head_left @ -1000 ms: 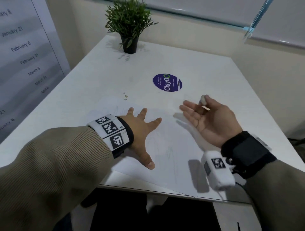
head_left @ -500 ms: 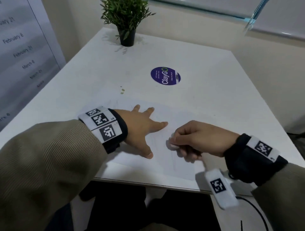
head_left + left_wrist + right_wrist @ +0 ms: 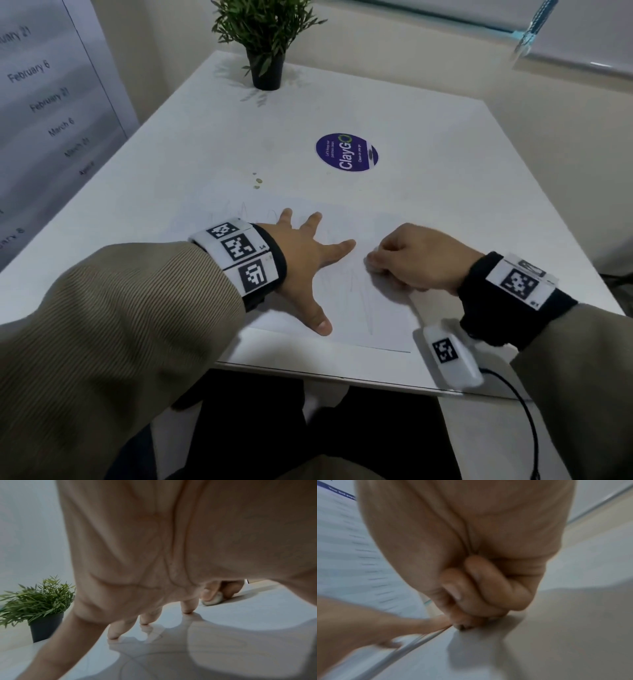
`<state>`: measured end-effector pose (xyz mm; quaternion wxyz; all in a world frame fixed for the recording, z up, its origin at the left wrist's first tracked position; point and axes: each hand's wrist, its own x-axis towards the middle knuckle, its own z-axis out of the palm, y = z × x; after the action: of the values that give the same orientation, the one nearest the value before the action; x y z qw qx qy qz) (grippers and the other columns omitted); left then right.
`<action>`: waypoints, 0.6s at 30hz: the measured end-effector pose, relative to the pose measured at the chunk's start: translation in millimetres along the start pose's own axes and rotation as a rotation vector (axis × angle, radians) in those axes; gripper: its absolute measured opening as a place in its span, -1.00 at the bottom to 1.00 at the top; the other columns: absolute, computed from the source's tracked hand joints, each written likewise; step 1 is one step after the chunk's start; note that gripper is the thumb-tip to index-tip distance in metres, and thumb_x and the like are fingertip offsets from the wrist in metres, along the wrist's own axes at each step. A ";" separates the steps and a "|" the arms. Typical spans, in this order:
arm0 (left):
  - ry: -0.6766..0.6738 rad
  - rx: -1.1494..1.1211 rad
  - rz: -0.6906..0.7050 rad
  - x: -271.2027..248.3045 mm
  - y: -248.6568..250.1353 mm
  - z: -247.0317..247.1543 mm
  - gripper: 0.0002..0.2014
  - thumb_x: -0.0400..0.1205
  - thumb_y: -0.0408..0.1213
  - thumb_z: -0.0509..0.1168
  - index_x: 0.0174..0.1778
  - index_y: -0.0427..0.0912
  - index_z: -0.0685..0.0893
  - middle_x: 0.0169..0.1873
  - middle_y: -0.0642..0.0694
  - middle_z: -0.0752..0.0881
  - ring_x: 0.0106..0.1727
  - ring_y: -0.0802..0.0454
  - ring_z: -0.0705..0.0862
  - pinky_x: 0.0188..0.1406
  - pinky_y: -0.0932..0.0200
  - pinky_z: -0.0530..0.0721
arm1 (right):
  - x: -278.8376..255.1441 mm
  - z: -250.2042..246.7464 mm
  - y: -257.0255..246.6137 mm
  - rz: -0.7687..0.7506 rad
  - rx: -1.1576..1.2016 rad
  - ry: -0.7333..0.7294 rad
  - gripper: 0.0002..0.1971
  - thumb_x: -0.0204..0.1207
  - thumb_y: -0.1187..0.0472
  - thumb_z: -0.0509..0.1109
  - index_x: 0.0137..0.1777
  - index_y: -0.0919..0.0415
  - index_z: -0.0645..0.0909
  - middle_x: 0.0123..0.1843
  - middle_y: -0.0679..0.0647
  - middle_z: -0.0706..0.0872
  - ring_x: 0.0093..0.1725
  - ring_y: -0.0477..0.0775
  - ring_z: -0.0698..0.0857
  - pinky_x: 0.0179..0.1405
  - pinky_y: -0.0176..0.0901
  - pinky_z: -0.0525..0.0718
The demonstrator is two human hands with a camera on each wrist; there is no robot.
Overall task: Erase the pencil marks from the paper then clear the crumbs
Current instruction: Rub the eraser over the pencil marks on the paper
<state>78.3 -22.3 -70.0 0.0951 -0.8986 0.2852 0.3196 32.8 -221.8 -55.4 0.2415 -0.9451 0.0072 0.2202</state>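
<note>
A white sheet of paper (image 3: 359, 305) with faint pencil scribbles lies at the near edge of the white table (image 3: 428, 144). My left hand (image 3: 308, 260) lies flat on the paper, fingers spread, and presses it down. My right hand (image 3: 411, 260) is just to its right, fingers curled, and pinches a small whitish eraser (image 3: 212, 599) against the paper. In the head view the eraser is almost hidden by the fingertips. The left wrist view shows it under the right thumb. The right wrist view is blurred.
A purple round sticker (image 3: 346, 152) sits on the table beyond the paper. A small potted plant (image 3: 265, 37) stands at the far edge. A few small specks (image 3: 257, 181) lie just past the paper's far side. A wall chart (image 3: 44, 102) hangs left.
My right hand turned palm down from an open, raised pose with the eraser at its fingertips, and came down onto the paper. It now pinches the eraser there. My left hand stayed flat.
</note>
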 end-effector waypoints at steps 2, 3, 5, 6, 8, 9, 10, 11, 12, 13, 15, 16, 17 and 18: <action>0.008 0.000 0.000 -0.7 -0.5 0.8 0.37 0.13 0.62 0.46 0.55 0.58 -0.48 0.71 -0.10 -0.49 0.69 -0.50 -0.40 0.52 -0.66 0.21 | -6.5 9.1 -6.4 -0.061 -0.031 -0.141 -0.54 0.66 0.02 0.30 -0.36 0.35 0.67 -0.50 0.05 0.69 -0.56 -0.03 0.50 -0.44 -0.24 0.53; 0.013 -0.001 0.002 -0.7 -0.7 0.9 0.36 0.13 0.62 0.46 0.56 0.58 -0.48 0.72 -0.11 -0.49 0.69 -0.50 -0.40 0.53 -0.65 0.21 | -9.1 11.8 -9.0 -0.065 -0.029 -0.192 -0.54 0.65 0.02 0.30 -0.35 0.37 0.64 -0.51 0.06 0.67 -0.55 0.01 0.48 -0.47 -0.24 0.51; 0.015 0.000 0.004 0.1 -0.4 -0.2 0.37 0.13 0.63 0.45 0.56 0.58 -0.48 0.72 -0.11 -0.48 0.69 -0.51 -0.39 0.53 -0.66 0.20 | -1.9 4.6 -2.1 0.002 0.013 -0.106 -0.56 0.64 0.02 0.34 -0.37 0.33 0.65 -0.53 0.04 0.65 -0.53 0.06 0.47 -0.51 -0.24 0.49; 0.014 0.001 0.004 0.3 -0.2 -0.4 0.37 0.12 0.64 0.44 0.55 0.58 -0.49 0.72 -0.11 -0.48 0.69 -0.51 -0.39 0.52 -0.67 0.20 | 2.3 -0.4 1.1 0.037 0.026 -0.020 -0.58 0.64 0.02 0.35 -0.39 0.26 0.66 -0.54 0.01 0.65 -0.53 0.06 0.48 -0.49 -0.22 0.50; 0.013 0.002 0.000 0.0 -0.1 -0.5 0.37 0.10 0.65 0.44 0.54 0.59 -0.50 0.72 -0.10 -0.48 0.69 -0.51 -0.40 0.52 -0.67 0.20 | 3.1 -1.3 1.5 0.029 -0.009 0.040 -0.58 0.65 0.01 0.36 -0.42 0.19 0.65 -0.54 0.00 0.65 -0.54 0.03 0.50 -0.44 -0.19 0.51; 0.014 0.002 -0.001 -0.6 -0.7 -0.2 0.36 0.11 0.65 0.44 0.54 0.59 -0.49 0.72 -0.10 -0.48 0.69 -0.51 -0.40 0.52 -0.67 0.20 | -0.1 2.2 -1.9 -0.002 -0.024 -0.004 -0.56 0.66 0.01 0.35 -0.42 0.21 0.63 -0.54 0.00 0.65 -0.54 0.01 0.50 -0.43 -0.19 0.52; 0.016 0.001 0.001 -0.4 -0.4 0.5 0.36 0.11 0.64 0.44 0.54 0.59 -0.49 0.72 -0.10 -0.48 0.69 -0.51 -0.40 0.52 -0.67 0.19 | -3.0 7.1 -2.7 -0.038 -0.036 -0.075 -0.55 0.67 0.01 0.33 -0.42 0.24 0.63 -0.53 0.01 0.65 -0.54 0.00 0.50 -0.43 -0.20 0.53; 0.019 0.004 0.002 0.0 -0.6 0.4 0.36 0.11 0.64 0.44 0.54 0.59 -0.49 0.72 -0.10 -0.48 0.69 -0.51 -0.40 0.53 -0.67 0.19 | -6.3 9.6 -4.1 -0.046 -0.020 -0.131 -0.55 0.67 0.02 0.33 -0.41 0.27 0.63 -0.53 0.02 0.65 -0.53 0.01 0.48 -0.46 -0.21 0.51; 0.020 0.006 0.003 0.5 -0.8 -0.3 0.36 0.11 0.64 0.44 0.54 0.59 -0.49 0.72 -0.10 -0.48 0.69 -0.51 -0.40 0.52 -0.67 0.18 | -5.3 7.5 -1.7 -0.029 0.014 -0.139 -0.55 0.66 0.03 0.33 -0.39 0.31 0.63 -0.52 0.05 0.66 -0.51 0.03 0.48 -0.49 -0.21 0.50; 0.018 0.007 0.002 0.6 -0.4 -0.5 0.37 0.11 0.65 0.43 0.54 0.59 -0.50 0.72 -0.10 -0.48 0.69 -0.51 -0.40 0.52 -0.68 0.18 | -3.2 3.3 2.6 0.002 0.036 -0.085 -0.55 0.65 0.03 0.33 -0.39 0.33 0.64 -0.51 0.06 0.66 -0.50 0.04 0.48 -0.48 -0.20 0.50; 0.014 0.006 -0.004 0.0 0.5 -0.9 0.37 0.10 0.66 0.43 0.54 0.59 -0.50 0.71 -0.10 -0.49 0.69 -0.51 -0.39 0.51 -0.69 0.17 | -0.8 -1.3 5.2 0.020 -0.014 0.032 -0.54 0.64 0.02 0.34 -0.43 0.29 0.66 -0.53 0.00 0.66 -0.53 0.00 0.50 -0.41 -0.17 0.52; 0.014 0.009 -0.007 -0.2 0.4 -0.9 0.37 0.10 0.66 0.43 0.54 0.59 -0.50 0.71 -0.10 -0.49 0.69 -0.51 -0.38 0.52 -0.69 0.16 | -3.0 1.1 3.5 -0.011 -0.045 0.018 -0.53 0.65 0.01 0.34 -0.46 0.24 0.64 -0.54 -0.02 0.65 -0.55 -0.05 0.50 -0.37 -0.15 0.54; 0.016 0.013 -0.010 -0.5 0.1 -0.9 0.37 0.11 0.66 0.43 0.55 0.58 -0.49 0.72 -0.10 -0.48 0.69 -0.51 -0.38 0.52 -0.69 0.16 | -7.7 6.1 -1.4 -0.050 -0.060 -0.047 -0.53 0.66 0.02 0.33 -0.47 0.22 0.62 -0.54 -0.02 0.65 -0.56 -0.06 0.49 -0.34 -0.13 0.56; 0.017 0.014 -0.011 -0.9 0.2 -1.1 0.37 0.11 0.66 0.42 0.55 0.58 -0.49 0.72 -0.11 -0.48 0.69 -0.51 -0.38 0.53 -0.68 0.15 | -12.8 11.7 -5.5 -0.084 -0.061 -0.130 -0.53 0.66 0.02 0.32 -0.45 0.25 0.61 -0.54 0.00 0.64 -0.55 -0.04 0.47 -0.35 -0.12 0.55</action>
<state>78.2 -22.5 -68.6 0.1006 -0.9022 0.2833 0.3092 17.2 -212.8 -56.8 0.2215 -0.9352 -0.0548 0.2708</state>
